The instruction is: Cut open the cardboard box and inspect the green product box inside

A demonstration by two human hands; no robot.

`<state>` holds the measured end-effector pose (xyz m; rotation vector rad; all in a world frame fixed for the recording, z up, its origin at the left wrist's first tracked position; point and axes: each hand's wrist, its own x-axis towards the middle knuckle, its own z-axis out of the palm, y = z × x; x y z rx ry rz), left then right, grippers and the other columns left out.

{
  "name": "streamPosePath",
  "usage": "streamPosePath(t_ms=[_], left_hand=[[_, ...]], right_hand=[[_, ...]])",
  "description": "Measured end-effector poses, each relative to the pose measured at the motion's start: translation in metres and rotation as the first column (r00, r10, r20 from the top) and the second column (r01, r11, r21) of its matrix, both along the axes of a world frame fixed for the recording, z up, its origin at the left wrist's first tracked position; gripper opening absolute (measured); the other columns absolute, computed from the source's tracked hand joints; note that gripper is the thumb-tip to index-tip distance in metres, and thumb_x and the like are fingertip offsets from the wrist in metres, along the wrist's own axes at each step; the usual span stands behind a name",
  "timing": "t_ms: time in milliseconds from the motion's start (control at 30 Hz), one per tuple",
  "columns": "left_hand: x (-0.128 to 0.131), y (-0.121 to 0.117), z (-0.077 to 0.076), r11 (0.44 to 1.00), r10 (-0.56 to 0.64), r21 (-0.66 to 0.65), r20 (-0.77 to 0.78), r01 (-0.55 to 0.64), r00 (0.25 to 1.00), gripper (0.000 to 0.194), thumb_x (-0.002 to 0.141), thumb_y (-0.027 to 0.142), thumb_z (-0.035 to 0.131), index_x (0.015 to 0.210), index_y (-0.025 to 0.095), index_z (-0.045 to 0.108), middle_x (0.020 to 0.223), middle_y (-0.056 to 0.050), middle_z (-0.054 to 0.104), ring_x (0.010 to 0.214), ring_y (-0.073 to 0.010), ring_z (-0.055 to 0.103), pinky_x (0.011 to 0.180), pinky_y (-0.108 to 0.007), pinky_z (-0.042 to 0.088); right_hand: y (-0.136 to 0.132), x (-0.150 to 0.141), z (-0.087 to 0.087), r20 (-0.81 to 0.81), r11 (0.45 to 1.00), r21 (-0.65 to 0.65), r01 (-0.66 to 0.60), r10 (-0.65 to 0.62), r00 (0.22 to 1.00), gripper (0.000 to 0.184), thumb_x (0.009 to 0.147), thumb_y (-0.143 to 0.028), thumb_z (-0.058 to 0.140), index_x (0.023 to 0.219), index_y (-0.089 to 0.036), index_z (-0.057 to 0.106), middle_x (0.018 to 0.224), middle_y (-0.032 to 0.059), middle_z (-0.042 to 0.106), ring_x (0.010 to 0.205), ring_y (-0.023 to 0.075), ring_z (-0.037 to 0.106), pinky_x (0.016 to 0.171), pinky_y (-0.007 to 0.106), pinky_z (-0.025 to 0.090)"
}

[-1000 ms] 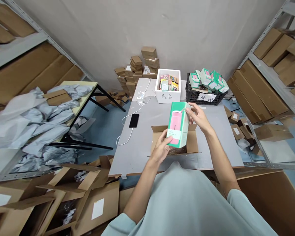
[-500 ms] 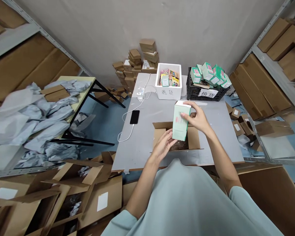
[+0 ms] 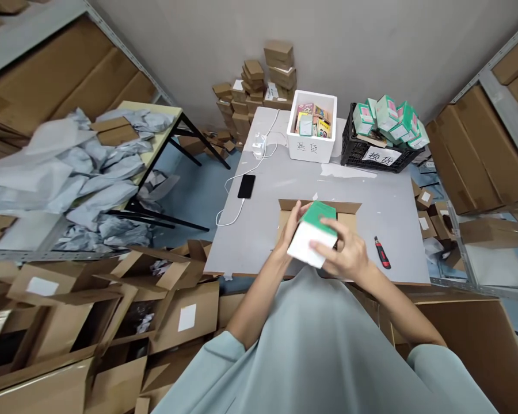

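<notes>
I hold a small green and white product box (image 3: 313, 234) in both hands, tilted so its white end faces me. My left hand (image 3: 290, 230) grips its left side, fingers wrapped behind it. My right hand (image 3: 344, 253) clasps it from the right and front. The box hovers over an open brown cardboard carton (image 3: 349, 211) lying on the grey table (image 3: 388, 201).
A red utility knife (image 3: 382, 260) lies right of the carton. A phone (image 3: 246, 186) on a white cable, a white foam bin (image 3: 313, 135) and a black crate (image 3: 384, 152) of green boxes stand farther back. Cardboard boxes crowd the floor and shelves; grey mailer bags pile at left.
The green box has been turned from upright to tilted and brought down and closer to me. My right hand has moved from its top to its front. The camera tipped downward.
</notes>
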<state>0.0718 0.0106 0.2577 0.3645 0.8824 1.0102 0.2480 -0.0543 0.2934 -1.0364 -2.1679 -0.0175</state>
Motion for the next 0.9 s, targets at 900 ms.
streamPosePath(t_ms=[900], left_hand=[[0.001, 0.032, 0.025, 0.995, -0.031, 0.097, 0.034, 0.028, 0.999, 0.050, 0.085, 0.054, 0.094, 0.117, 0.022, 0.073, 0.132, -0.011, 0.081, 0.116, -0.0293, 0.077, 0.082, -0.033, 0.064]], right_hand=[[0.127, 0.022, -0.022, -0.713, 0.583, -0.686, -0.436, -0.657, 0.244, 0.066, 0.091, -0.070, 0.085, 0.140, -0.028, 0.073, 0.141, 0.0062, 0.083, 0.130, 0.0306, 0.079, 0.095, 0.040, 0.074]])
